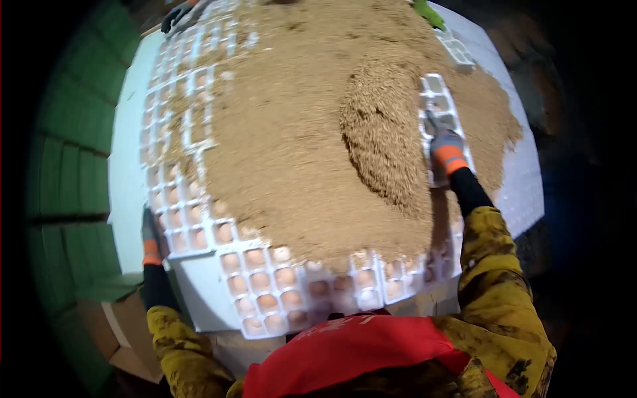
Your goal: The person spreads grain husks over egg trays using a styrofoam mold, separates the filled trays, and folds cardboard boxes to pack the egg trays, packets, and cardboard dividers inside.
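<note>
My right hand [448, 147], in a grey and orange glove, grips a long white tray [434, 85] with compartments, at the right of a ridge of brown grain-like material [388, 126]. My left hand [150, 232], gloved the same way, is at the left edge of the white egg trays [208, 251]; its fingers are blurred and partly hidden. Round pale-brown eggs [267, 302] fill the compartments along the near edge. A wide layer of the brown material [285, 146] covers the middle of the trays.
Green stacked crates [63, 172] stand at the left, with a cardboard box [133, 331] below them. Another person's gloved hand [176, 16] is at the far left edge. A green glove [428, 13] and a small white tray [458, 50] are at the far right.
</note>
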`<state>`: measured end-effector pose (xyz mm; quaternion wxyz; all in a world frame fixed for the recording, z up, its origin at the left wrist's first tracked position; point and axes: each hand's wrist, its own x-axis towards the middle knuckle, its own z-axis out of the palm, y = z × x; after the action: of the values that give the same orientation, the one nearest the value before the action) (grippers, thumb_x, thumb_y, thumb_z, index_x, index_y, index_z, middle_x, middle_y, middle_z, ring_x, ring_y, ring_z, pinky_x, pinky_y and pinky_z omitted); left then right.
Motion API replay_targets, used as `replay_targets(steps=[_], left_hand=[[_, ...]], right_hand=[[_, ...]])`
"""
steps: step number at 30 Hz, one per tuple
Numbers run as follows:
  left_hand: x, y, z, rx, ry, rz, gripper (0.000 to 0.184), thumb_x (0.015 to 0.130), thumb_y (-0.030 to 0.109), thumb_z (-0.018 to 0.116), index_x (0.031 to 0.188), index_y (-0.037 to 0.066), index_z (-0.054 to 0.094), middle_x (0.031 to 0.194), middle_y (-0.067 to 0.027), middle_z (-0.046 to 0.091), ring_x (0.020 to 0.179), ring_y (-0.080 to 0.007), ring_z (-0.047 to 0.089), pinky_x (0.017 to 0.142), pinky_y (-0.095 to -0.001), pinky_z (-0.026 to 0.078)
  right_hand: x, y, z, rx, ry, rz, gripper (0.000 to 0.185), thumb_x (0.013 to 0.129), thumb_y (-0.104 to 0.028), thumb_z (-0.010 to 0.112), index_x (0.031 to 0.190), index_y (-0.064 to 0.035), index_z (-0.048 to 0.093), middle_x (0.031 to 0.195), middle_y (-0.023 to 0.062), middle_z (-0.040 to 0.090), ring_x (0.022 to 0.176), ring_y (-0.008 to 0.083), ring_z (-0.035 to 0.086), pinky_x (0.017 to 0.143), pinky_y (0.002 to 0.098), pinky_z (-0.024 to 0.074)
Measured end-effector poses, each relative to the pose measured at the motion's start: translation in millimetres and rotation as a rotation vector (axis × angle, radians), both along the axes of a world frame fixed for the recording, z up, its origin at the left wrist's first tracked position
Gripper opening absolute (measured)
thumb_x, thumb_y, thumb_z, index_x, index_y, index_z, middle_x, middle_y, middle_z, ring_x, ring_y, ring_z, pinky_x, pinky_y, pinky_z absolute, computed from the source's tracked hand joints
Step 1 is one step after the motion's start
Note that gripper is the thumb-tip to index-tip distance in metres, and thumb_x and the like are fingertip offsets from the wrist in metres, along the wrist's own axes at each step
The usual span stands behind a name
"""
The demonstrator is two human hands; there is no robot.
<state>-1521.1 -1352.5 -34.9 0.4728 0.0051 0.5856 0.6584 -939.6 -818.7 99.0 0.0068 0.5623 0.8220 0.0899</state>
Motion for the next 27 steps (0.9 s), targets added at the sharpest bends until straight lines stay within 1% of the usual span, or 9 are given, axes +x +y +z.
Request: replay_targets(steps=[1,2,7,11,15,18,21,24,27], left_hand=[[10,8,16,0.043,-0.058,-0.021,0.070,0.092,0.062,0.033,0.137,0.009,0.042,0.130,-0.0071,0.053,0.113,-0.0264,0.053,0.100,-0.0446,0.041],[15,15,30,0.087,-0.120,-0.045,0.068,0.093,0.059,0.035,0.137,0.009,0.042,0.129,-0.0077,0.054,0.113,-0.0262,0.053,0.100,-0.0438,0.041],[-12,-3,-1,-0.120,0.248,0.065,0.054,0.099,0.042,0.040,0.134,0.002,0.045,0.127,-0.0114,0.054,0.113,-0.0214,0.051,0.099,-0.0327,0.041],[0,8,5,-0.147,0.313,0.058,0.055,0.099,0.042,0.040,0.133,-0.001,0.045,0.128,-0.0116,0.053,0.114,-0.0206,0.050,0.100,-0.0312,0.039],[8,18,22,-0.256,0.398,0.058,0.060,0.098,0.049,0.036,0.131,-0.001,0.047,0.121,-0.0128,0.057,0.104,-0.0223,0.056,0.091,-0.0330,0.046],[20,26,45,-0.206,0.207,0.099,0.062,0.097,0.051,0.036,0.128,-0.001,0.050,0.117,-0.0136,0.059,0.102,-0.0239,0.058,0.088,-0.0332,0.048],[20,26,43,-0.131,0.166,0.139,0.057,0.096,0.049,0.039,0.132,0.005,0.046,0.122,-0.0112,0.057,0.108,-0.0263,0.056,0.088,-0.0420,0.049],[18,26,38,-0.212,0.719,0.167,0.050,0.099,0.038,0.040,0.129,-0.001,0.051,0.122,-0.0132,0.058,0.108,-0.0232,0.055,0.095,-0.0315,0.044],[24,26,49,-0.239,0.822,0.215,0.047,0.100,0.032,0.041,0.131,-0.001,0.049,0.128,-0.0141,0.055,0.115,-0.0224,0.052,0.100,-0.0306,0.039]], right_hand=[[-7,2,7,-0.079,0.018,0.007,0.027,0.081,-0.019,0.052,0.106,-0.0154,0.060,0.087,0.0205,0.067,0.083,0.0377,0.065,0.075,0.0466,0.0503],[-19,-5,19,-0.159,0.027,0.011,0.052,0.081,-0.017,0.051,0.132,-0.0264,0.051,0.091,0.0228,0.066,0.085,0.0384,0.064,0.076,0.0469,0.0501],[-106,-70,24,-0.234,0.179,0.060,0.048,0.084,-0.029,0.054,0.132,-0.0254,0.051,0.106,0.0233,0.063,0.096,0.0400,0.061,0.084,0.0454,0.0486],[-174,-105,19,-0.276,0.127,0.179,0.046,0.082,-0.027,0.053,0.128,-0.0250,0.053,0.102,0.0186,0.066,0.094,0.0365,0.064,0.085,0.0447,0.0494],[-245,-151,46,-0.378,0.077,0.281,0.056,0.083,-0.026,0.054,0.138,-0.0278,0.042,0.110,0.0181,0.064,0.100,0.0346,0.062,0.087,0.0423,0.0482],[-283,-172,39,-0.388,0.090,0.347,0.058,0.084,-0.027,0.056,0.140,-0.0279,0.040,0.117,0.0164,0.061,0.106,0.0313,0.060,0.089,0.0397,0.0476],[-312,-183,30,-0.380,0.082,0.450,0.058,0.084,-0.026,0.057,0.140,-0.0292,0.040,0.117,0.0140,0.062,0.106,0.0304,0.060,0.089,0.0399,0.0475],[-321,-194,48,-0.410,0.089,0.557,0.058,0.083,-0.026,0.057,0.139,-0.0278,0.040,0.114,0.0153,0.063,0.102,0.0321,0.061,0.087,0.0415,0.0479],[-318,-179,57,-0.388,0.101,0.595,0.056,0.083,-0.026,0.057,0.138,-0.0269,0.043,0.110,0.0170,0.063,0.099,0.0340,0.061,0.086,0.0425,0.0483]])
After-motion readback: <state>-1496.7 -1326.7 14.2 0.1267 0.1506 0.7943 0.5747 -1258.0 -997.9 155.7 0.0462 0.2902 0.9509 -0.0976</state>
